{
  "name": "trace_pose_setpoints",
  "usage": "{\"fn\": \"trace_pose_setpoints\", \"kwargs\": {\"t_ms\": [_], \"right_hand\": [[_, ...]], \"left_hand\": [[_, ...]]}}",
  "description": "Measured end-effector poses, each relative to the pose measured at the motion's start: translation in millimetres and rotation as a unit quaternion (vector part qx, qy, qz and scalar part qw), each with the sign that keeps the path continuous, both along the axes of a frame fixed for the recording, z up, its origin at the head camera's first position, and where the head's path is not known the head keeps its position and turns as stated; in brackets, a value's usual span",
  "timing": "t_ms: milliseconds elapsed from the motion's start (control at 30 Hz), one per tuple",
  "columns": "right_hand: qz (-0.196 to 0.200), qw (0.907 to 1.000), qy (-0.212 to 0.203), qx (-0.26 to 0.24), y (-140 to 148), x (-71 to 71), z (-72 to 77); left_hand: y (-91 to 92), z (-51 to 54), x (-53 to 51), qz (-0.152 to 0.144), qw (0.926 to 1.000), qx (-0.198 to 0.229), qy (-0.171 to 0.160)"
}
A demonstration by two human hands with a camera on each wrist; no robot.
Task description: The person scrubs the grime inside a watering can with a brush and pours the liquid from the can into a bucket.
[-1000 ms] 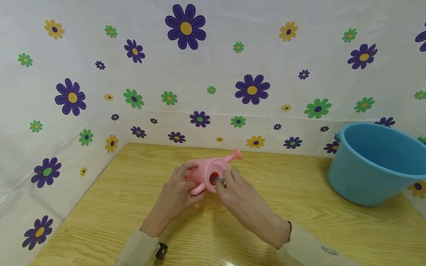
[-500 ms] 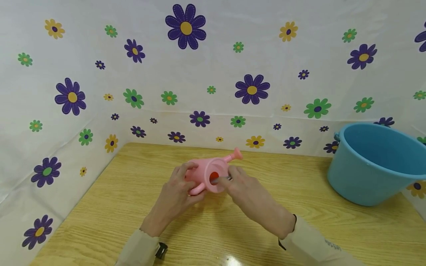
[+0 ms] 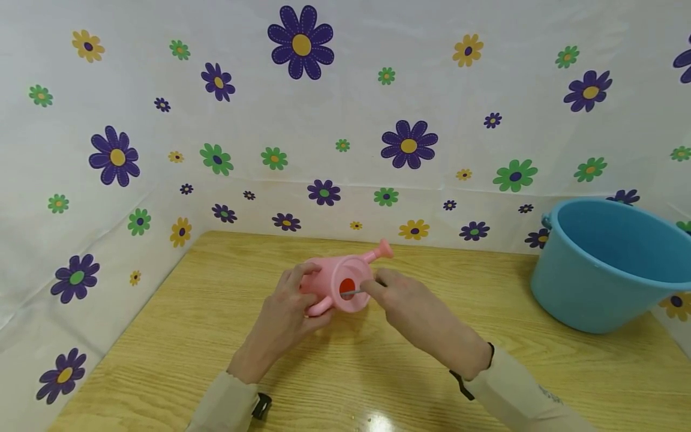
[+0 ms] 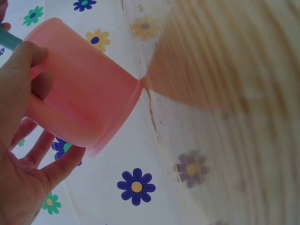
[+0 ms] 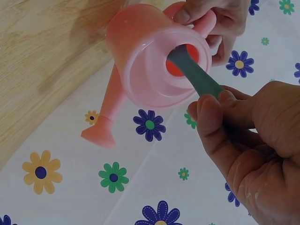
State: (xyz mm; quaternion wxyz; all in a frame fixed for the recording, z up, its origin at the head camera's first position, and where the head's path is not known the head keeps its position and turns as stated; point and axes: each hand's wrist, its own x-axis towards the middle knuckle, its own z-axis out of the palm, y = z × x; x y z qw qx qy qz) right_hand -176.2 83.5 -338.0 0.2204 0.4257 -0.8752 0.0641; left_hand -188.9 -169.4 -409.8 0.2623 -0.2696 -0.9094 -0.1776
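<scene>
A pink watering can [image 3: 326,277] is tilted over the wooden table, its round opening facing me and its spout pointing to the back right. My left hand [image 3: 286,312] grips it by the handle and body from the left. Between the thumb and fingers of my right hand [image 3: 415,315] is a grey-green handle [image 5: 200,77], whose far end goes through the opening into the can. That end is hidden, so I cannot tell what kind of tool it is. The left wrist view catches a bit of the same handle [image 4: 10,40] at the can's mouth.
A blue bucket [image 3: 588,288] stands on the right side of the wooden table [image 3: 216,276]. White sheeting with printed flowers [image 3: 345,108] closes off the back and left sides.
My right hand has drawn back to the right, and more of the grey-green handle shows outside the opening. The left hand and the watering can have stayed in place.
</scene>
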Motion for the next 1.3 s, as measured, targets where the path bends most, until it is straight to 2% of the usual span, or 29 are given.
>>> {"fn": "trace_pose_setpoints", "kwargs": {"t_ms": [233, 400, 700, 833, 1300], "right_hand": [[0.009, 0.9980, -0.051, -0.036, 3.9, -1.2, 4.4], [0.018, 0.9932, -0.094, -0.066, 3.2, -2.9, 4.1], [0.058, 0.9872, -0.098, -0.112, -0.9, -9.7, -6.9], [0.069, 0.9853, -0.104, -0.116, -4.6, -12.9, -12.7], [0.065, 0.9846, -0.111, -0.118, -12.2, -18.0, -21.9]], "left_hand": [[-0.5, -0.8, 0.0, 0.002, 1.0000, -0.005, -0.008], [-0.9, -1.5, 0.1, 0.002, 1.0000, 0.000, -0.006], [-1.3, -1.8, 0.4, -0.002, 1.0000, 0.007, -0.001], [-1.8, -2.4, 0.2, -0.003, 1.0000, 0.009, 0.002], [-0.9, -1.2, -0.4, -0.003, 1.0000, 0.004, 0.002]]}}
